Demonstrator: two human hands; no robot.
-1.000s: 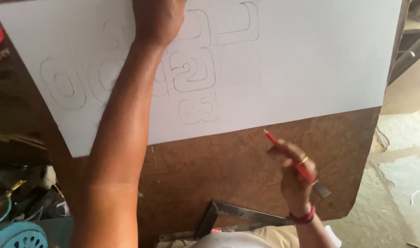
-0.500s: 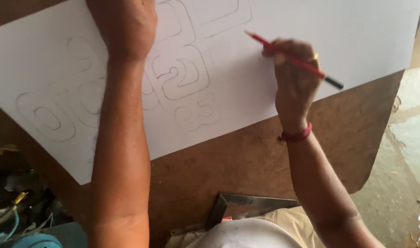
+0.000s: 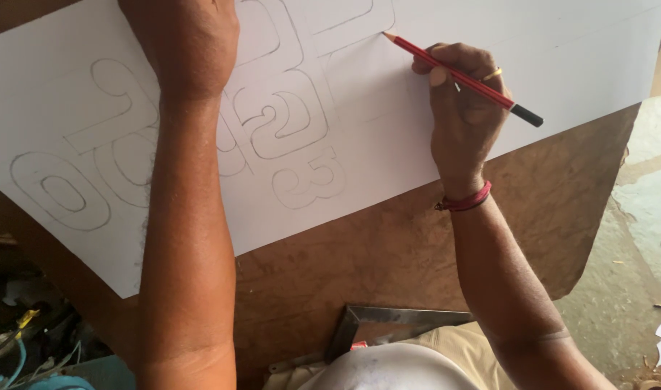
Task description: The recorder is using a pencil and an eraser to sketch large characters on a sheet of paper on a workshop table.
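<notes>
Since the earlier frame, right hand [image 3: 464, 108] has carried the red pencil [image 3: 460, 77] from the board edge up onto the white sheet [image 3: 561, 50]; fingers are closed around the shaft, tip touching paper just left of the grip, beside an outlined shape. Left hand [image 3: 182, 43] presses flat on the sheet, nothing gripped. Step judged: pencilling outlines. Next stroke calls for a held-down sheet and light pressure.

Brown wooden board [image 3: 388, 245]: white sheet [image 3: 561, 50], metal square [image 3: 395, 321] on it.
</notes>
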